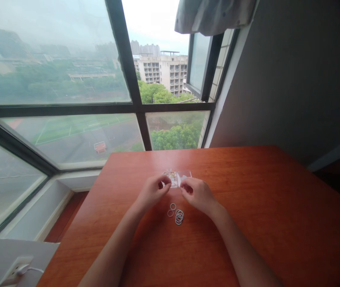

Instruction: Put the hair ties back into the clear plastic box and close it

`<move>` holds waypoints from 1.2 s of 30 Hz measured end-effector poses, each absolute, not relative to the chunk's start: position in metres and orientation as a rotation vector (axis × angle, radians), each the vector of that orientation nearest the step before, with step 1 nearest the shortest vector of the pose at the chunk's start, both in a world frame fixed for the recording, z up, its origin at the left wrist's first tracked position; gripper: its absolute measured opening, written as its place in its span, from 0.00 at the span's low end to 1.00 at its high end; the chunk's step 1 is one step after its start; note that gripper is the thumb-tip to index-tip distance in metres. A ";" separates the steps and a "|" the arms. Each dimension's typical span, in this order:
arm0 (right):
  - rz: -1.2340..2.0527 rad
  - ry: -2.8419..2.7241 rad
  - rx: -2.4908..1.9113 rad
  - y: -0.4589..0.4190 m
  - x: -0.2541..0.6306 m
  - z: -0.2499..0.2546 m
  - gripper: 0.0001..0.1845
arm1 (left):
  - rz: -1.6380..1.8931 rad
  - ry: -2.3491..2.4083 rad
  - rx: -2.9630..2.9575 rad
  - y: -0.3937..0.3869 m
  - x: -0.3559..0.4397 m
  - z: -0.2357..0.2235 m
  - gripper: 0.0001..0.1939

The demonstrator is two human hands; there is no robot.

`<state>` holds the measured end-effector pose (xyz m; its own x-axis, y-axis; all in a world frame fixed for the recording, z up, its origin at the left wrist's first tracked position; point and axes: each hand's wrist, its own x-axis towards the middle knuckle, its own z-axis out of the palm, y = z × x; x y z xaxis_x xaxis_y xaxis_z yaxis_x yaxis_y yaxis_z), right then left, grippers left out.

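A small clear plastic packet (184, 174) is at the middle of the table, between my two hands. My left hand (155, 189) is closed in a pinch at the packet's left front edge. My right hand (198, 193) pinches its right front side, thumb against forefinger. Several small rings, some gold-coloured (172, 174), show behind my left fingertips; whether they lie in the packet or beside it I cannot tell. Nearer to me, a loose cluster of pale grey rings (179, 217) overlaps on the wood, with a single grey ring (172, 206) and a thinner ring (170, 213) beside it.
The reddish-brown wooden table (271, 207) reaches to a dark-framed window (137, 107), with one pane swung outward. A grey curtain (214, 18) hangs at the top. On the right stands a dark wall (292, 79). A plugged white socket (17, 271) is at lower left.
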<state>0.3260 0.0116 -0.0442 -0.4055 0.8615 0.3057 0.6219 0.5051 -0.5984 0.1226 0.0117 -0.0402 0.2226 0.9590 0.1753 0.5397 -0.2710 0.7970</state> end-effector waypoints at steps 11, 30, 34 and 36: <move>0.616 -2.284 -1.289 0.008 0.325 -0.043 0.03 | 0.884 1.522 1.895 0.019 0.103 -0.043 0.08; 0.854 -2.430 -1.198 0.003 0.317 -0.053 0.04 | 0.912 1.515 1.915 0.020 0.099 -0.048 0.07; 0.860 -2.452 -1.174 0.003 0.318 -0.054 0.04 | 0.930 1.518 1.926 0.020 0.100 -0.051 0.07; 0.844 -2.458 -1.152 0.004 0.318 -0.054 0.04 | 0.933 1.521 1.929 0.020 0.100 -0.051 0.07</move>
<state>0.3181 0.0037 -0.0543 -0.6346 0.7726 0.0193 0.5977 0.5064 -0.6216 0.0999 0.0204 -0.0511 0.1373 0.9694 0.2033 0.6205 -0.2442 0.7452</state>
